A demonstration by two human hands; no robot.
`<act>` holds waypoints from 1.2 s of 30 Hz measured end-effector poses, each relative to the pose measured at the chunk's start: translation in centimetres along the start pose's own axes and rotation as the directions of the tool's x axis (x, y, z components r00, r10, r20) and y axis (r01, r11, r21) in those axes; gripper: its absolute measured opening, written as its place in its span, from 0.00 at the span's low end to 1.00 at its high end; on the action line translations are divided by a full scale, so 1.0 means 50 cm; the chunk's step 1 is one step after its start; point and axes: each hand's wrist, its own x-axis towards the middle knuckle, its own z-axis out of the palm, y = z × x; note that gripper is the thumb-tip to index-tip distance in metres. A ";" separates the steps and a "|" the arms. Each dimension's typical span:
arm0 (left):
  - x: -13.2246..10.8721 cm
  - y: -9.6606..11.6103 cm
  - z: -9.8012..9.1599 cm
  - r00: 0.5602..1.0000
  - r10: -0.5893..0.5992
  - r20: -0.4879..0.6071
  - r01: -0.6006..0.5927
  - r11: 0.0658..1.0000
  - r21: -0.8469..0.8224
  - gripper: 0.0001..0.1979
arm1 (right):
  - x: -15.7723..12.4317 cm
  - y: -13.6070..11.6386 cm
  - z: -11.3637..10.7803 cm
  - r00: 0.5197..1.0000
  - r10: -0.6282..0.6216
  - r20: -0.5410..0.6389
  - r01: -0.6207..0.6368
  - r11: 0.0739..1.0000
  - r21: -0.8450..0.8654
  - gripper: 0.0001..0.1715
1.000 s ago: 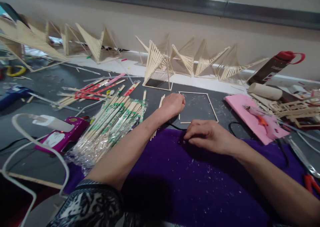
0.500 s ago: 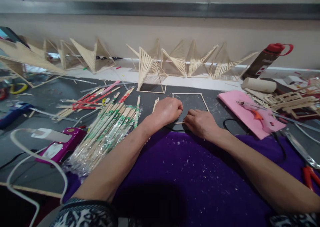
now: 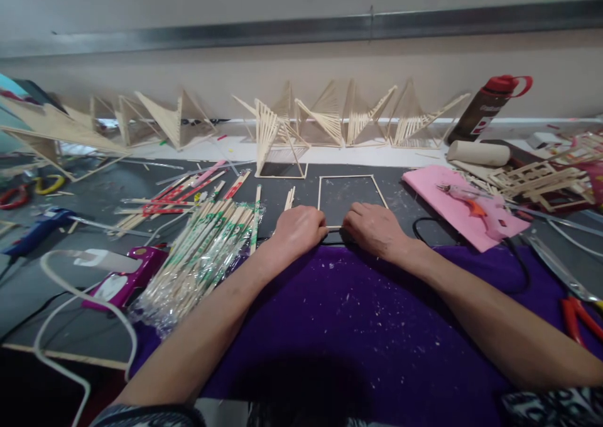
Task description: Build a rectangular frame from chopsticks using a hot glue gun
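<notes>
A thin wooden stick (image 3: 334, 228) lies crosswise at the near side of a square stick frame (image 3: 348, 176) on the dark table. My left hand (image 3: 301, 229) is closed on the stick's left end, its fingertips mostly hidden under the knuckles. Closed as well, my right hand (image 3: 374, 229) grips the other end, so only a short middle length shows. The frame's far bar and parts of both side bars are visible beyond my hands. A few loose sticks (image 3: 289, 198) lie just beyond my left hand.
To the left lie wrapped chopsticks (image 3: 202, 251), a purple power strip (image 3: 125, 279) with a white cable and a blue glue gun (image 3: 40, 229). Stick models (image 3: 277, 135) line the back. At right are a pink glue gun (image 3: 475, 207) on pink foam, scissors (image 3: 577, 320) and a bottle (image 3: 487, 110).
My left hand has come down from above the frame to the left end of the stick. My right hand stays at its right end. The view has shifted slightly.
</notes>
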 end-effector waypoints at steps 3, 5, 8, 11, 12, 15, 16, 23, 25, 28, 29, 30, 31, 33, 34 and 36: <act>-0.003 0.005 0.003 1.000 0.008 -0.016 -0.008 1.000 -0.003 0.15 | -0.001 0.000 0.000 1.000 0.005 0.015 -0.005 1.000 0.007 0.12; -0.004 0.005 0.003 1.000 0.006 -0.017 -0.007 1.000 -0.014 0.15 | -0.001 -0.001 0.001 1.000 0.000 0.021 -0.001 1.000 0.017 0.12; 0.000 -0.005 0.001 1.000 0.020 0.010 -0.019 0.995 -0.094 0.13 | -0.001 -0.002 0.000 1.000 -0.010 0.029 0.009 0.999 0.033 0.12; 0.008 -0.025 -0.002 0.995 0.062 0.078 -0.040 0.965 -0.259 0.12 | -0.001 -0.003 -0.003 0.999 -0.020 0.034 0.019 0.999 0.038 0.11; 0.011 -0.032 -0.003 0.992 0.068 0.104 -0.033 0.952 -0.305 0.12 | -0.002 -0.003 -0.004 0.999 -0.022 0.035 0.021 0.999 0.037 0.11; 0.014 -0.041 -0.005 0.986 0.059 0.159 0.002 0.935 -0.355 0.12 | -0.002 -0.005 -0.007 0.999 -0.028 0.040 0.027 0.999 0.031 0.11; 0.014 -0.038 -0.006 0.987 0.050 0.154 0.005 0.941 -0.338 0.12 | -0.002 -0.006 -0.007 0.999 -0.029 0.042 0.028 0.999 0.026 0.11; 0.005 -0.005 -0.004 0.992 -0.118 0.048 0.120 0.991 -0.051 0.12 | -0.005 -0.013 0.002 0.999 -0.037 0.029 0.036 0.999 0.009 0.13; 0.003 -0.010 -0.015 0.989 -0.147 0.024 0.148 0.988 -0.034 0.12 | -0.006 -0.014 0.004 0.999 -0.041 0.023 0.041 0.999 0.003 0.13; -0.014 -0.018 -0.051 0.991 -0.101 0.091 0.113 0.984 -0.136 0.13 | -0.006 -0.013 0.003 0.999 -0.037 0.026 0.037 0.999 0.009 0.14; -0.024 -0.014 -0.064 0.988 -0.022 0.150 0.054 0.977 -0.208 0.13 | -0.006 -0.012 0.002 0.999 -0.036 0.031 0.035 0.999 0.016 0.14; -0.038 -0.007 -0.075 0.973 0.083 0.214 -0.019 0.958 -0.287 0.14 | -0.007 -0.012 0.001 0.999 -0.034 0.035 0.033 0.999 0.023 0.13; -0.053 0.004 -0.083 0.954 0.179 0.242 -0.085 0.932 -0.353 0.14 | -0.007 -0.012 -0.001 0.999 -0.034 0.039 0.033 0.999 0.030 0.13; -0.085 0.033 -0.087 0.895 0.360 0.265 -0.223 0.873 -0.434 0.13 | -0.007 -0.012 -0.006 0.998 -0.040 0.040 0.039 0.999 0.035 0.13; -0.100 0.048 -0.083 0.869 0.414 0.270 -0.265 0.851 -0.453 0.11 | -0.007 -0.013 -0.009 0.998 -0.045 0.038 0.044 0.998 0.033 0.13; -0.123 0.076 -0.066 0.825 0.488 0.286 -0.333 0.828 -0.451 0.06 | -0.007 -0.015 -0.015 0.998 -0.056 0.039 0.054 0.998 0.030 0.13</act>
